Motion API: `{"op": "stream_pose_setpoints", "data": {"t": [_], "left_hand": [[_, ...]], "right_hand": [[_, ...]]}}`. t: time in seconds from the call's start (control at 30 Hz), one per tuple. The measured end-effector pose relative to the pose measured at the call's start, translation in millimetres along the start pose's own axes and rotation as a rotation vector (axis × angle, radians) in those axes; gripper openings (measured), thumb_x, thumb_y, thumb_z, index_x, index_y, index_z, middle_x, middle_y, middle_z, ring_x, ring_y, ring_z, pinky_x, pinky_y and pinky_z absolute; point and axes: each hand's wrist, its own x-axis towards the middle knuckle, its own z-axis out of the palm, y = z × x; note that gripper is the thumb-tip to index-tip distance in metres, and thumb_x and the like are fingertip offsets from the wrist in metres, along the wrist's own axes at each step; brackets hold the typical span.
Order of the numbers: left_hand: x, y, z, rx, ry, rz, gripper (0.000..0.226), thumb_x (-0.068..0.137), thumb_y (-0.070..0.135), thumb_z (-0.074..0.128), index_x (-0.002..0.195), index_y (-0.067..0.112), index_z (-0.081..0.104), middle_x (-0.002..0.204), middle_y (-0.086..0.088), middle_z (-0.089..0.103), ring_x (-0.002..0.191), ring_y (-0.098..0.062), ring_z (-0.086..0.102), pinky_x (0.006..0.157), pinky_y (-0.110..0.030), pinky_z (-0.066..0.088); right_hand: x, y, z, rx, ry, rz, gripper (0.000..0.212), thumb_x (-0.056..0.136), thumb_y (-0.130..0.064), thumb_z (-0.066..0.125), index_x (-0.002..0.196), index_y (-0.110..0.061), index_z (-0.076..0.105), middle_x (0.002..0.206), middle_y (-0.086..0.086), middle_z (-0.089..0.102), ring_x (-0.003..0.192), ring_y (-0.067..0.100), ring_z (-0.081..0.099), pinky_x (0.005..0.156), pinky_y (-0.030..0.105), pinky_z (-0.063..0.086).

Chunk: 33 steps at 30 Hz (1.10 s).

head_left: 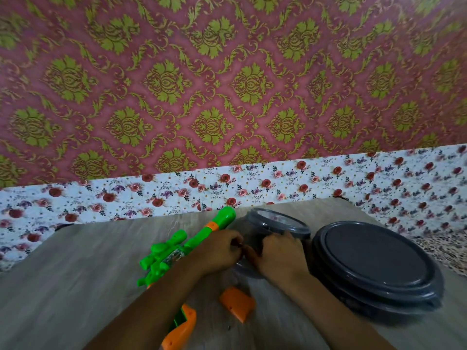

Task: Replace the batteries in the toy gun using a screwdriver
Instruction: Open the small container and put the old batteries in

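A green and orange toy gun (174, 253) lies on the wooden table, barrel pointing away, partly under my left forearm. Its orange battery cover (237, 303) lies loose on the table between my arms. My left hand (219, 251) and my right hand (278, 256) meet at the near rim of a small grey plastic container (275, 223). The fingers of both hands pinch something small and dark between them; blur hides what it is. No screwdriver is visible.
A larger round grey container with a lid (376, 263) stands right of my right hand. The wooden table (63, 286) ends at a floral cloth (126, 198) below a patterned wall. A leopard-print fabric (439, 248) lies at the right edge.
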Motion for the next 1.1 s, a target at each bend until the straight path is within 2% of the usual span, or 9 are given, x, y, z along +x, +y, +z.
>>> {"op": "stream_pose_setpoints", "data": {"t": [0.23,0.43,0.5,0.57,0.7,0.77,0.8,0.9,1.1], "left_hand": [[1,-1,-2,-0.007,-0.054,-0.015,0.026,0.091,0.020,0.056,0.114,0.011,0.064,0.115,-0.008,0.067,0.105,-0.020,0.062,0.090,-0.033,0.049],[0,7,-3,0.008,0.069,0.031,0.028,0.084,0.018,0.062,0.110,0.008,0.063,0.109,-0.011,0.069,0.103,-0.025,0.063,0.088,-0.039,0.049],[4,12,-3,0.048,0.164,0.059,0.029,0.083,0.020,0.063,0.111,0.015,0.063,0.110,-0.007,0.068,0.103,-0.024,0.063,0.085,-0.035,0.050],[11,18,0,0.139,0.156,0.056,0.045,0.082,0.025,0.064,0.125,0.017,0.055,0.124,-0.008,0.060,0.115,-0.027,0.056,0.092,-0.034,0.047],[25,22,10,0.225,-0.018,-0.196,0.096,0.085,0.040,0.064,0.152,0.018,0.000,0.160,-0.015,-0.001,0.147,-0.039,0.002,0.118,-0.053,0.012],[30,12,16,0.085,-0.057,-0.288,0.107,0.082,0.045,0.066,0.151,0.011,-0.007,0.159,-0.022,-0.003,0.147,-0.039,0.005,0.117,-0.049,0.020],[32,3,22,-0.040,-0.068,-0.280,0.110,0.077,0.049,0.069,0.152,0.008,0.000,0.157,-0.023,0.011,0.144,-0.038,0.020,0.113,-0.043,0.030],[30,-17,38,-0.361,0.044,-0.216,0.097,0.061,0.065,0.070,0.138,0.014,0.040,0.132,-0.007,0.058,0.122,-0.023,0.056,0.100,-0.042,0.048],[15,-30,50,-0.534,0.051,-0.227,0.138,0.041,0.085,0.071,0.150,0.029,0.009,0.156,-0.004,0.029,0.140,-0.021,0.035,0.110,-0.045,0.040]], "right_hand": [[-6,-2,3,-0.023,-0.112,0.084,0.054,0.093,-0.056,0.028,0.099,-0.015,0.064,0.112,0.009,0.063,0.115,0.028,0.048,0.098,0.043,0.028],[-8,10,2,0.019,0.382,0.020,0.028,0.080,-0.038,0.044,0.079,-0.019,0.065,0.086,0.003,0.066,0.087,0.027,0.060,0.074,0.041,0.047],[-4,16,5,0.114,0.459,0.016,0.020,0.074,-0.025,0.060,0.090,-0.015,0.063,0.092,0.008,0.064,0.089,0.030,0.060,0.074,0.041,0.050],[0,21,16,0.185,0.427,0.039,0.037,0.070,-0.015,0.068,0.105,-0.008,0.062,0.105,0.015,0.065,0.098,0.036,0.061,0.081,0.047,0.050],[1,23,31,0.244,0.329,0.117,0.056,0.080,-0.012,0.061,0.134,-0.005,0.045,0.140,0.020,0.046,0.133,0.038,0.037,0.111,0.050,0.022],[4,23,30,0.281,0.271,0.139,0.064,0.087,-0.018,0.054,0.144,-0.009,0.027,0.152,0.012,0.026,0.143,0.029,0.016,0.116,0.042,0.005],[6,24,30,0.281,0.249,0.144,0.067,0.087,-0.020,0.053,0.145,-0.011,0.021,0.154,0.009,0.022,0.144,0.026,0.012,0.117,0.040,0.002],[8,23,27,0.280,0.245,0.183,0.066,0.084,-0.021,0.057,0.143,-0.014,0.029,0.148,0.008,0.033,0.140,0.026,0.021,0.116,0.043,0.008],[6,20,35,0.193,0.372,0.082,0.048,0.066,-0.012,0.076,0.112,-0.010,0.062,0.112,0.013,0.061,0.109,0.037,0.055,0.095,0.056,0.040]]}}
